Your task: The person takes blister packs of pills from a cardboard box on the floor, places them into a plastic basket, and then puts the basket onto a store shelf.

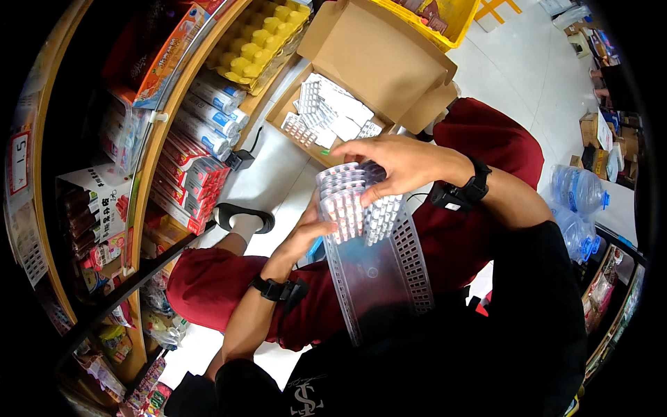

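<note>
A translucent plastic basket [372, 279] with slotted sides rests across my lap. Two side-by-side stacks of blister packs [344, 213] stand on edge at its far end, with small pale pieces in their pockets. My left hand [305, 232] grips the basket's left wall, its thumb over the front pack of the left stack; its other fingers are mostly hidden. From above and the right, my right hand [401, 161] is closed around the packs, thumb in front between the stacks and fingers behind.
An open cardboard box [307, 142] holding loose blister packs [323, 112] stands on the floor ahead. Shelves on the left hold red-and-white boxes [190, 177], white rolled packages [213, 122] and a yellow egg tray [266, 39]. A yellow crate [458, 26] is beyond; large water bottles [576, 193] stand right.
</note>
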A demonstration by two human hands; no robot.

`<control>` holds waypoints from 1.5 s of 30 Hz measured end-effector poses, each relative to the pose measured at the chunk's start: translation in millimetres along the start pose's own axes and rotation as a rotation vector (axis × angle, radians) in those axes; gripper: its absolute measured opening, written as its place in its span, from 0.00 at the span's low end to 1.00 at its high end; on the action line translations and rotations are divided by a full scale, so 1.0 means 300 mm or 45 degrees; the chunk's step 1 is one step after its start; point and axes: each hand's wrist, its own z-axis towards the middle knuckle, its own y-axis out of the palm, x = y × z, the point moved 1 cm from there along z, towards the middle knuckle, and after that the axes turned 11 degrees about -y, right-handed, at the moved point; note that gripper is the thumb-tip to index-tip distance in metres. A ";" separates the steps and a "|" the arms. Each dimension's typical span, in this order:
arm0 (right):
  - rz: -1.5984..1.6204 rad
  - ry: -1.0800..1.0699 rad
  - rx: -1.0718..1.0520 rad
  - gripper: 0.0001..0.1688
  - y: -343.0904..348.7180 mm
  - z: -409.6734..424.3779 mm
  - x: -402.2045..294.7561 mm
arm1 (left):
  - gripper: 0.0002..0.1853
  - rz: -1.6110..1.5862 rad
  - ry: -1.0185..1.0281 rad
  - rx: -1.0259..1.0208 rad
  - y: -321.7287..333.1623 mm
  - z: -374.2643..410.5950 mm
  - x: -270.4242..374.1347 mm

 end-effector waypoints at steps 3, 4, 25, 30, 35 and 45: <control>0.264 0.076 -0.261 0.41 0.003 0.004 0.019 | 0.50 0.018 -0.002 -0.046 0.033 0.017 0.004; 0.301 0.074 -0.293 0.40 -0.002 0.003 0.035 | 0.50 0.051 0.005 -0.054 0.033 0.023 0.007; 0.539 0.196 -0.345 0.32 -0.126 -0.111 0.081 | 0.35 0.902 -0.350 0.217 -0.343 0.303 0.208; 0.534 0.270 -0.263 0.24 -0.162 -0.128 0.077 | 0.23 1.165 -0.545 0.718 -0.782 0.545 0.124; 0.461 0.371 -0.186 0.31 -0.178 -0.135 0.098 | 0.24 1.818 -0.244 1.049 -0.917 0.696 0.104; 0.385 0.319 0.022 0.31 -0.195 -0.097 0.102 | 0.21 2.468 -0.544 1.044 -0.915 0.887 0.058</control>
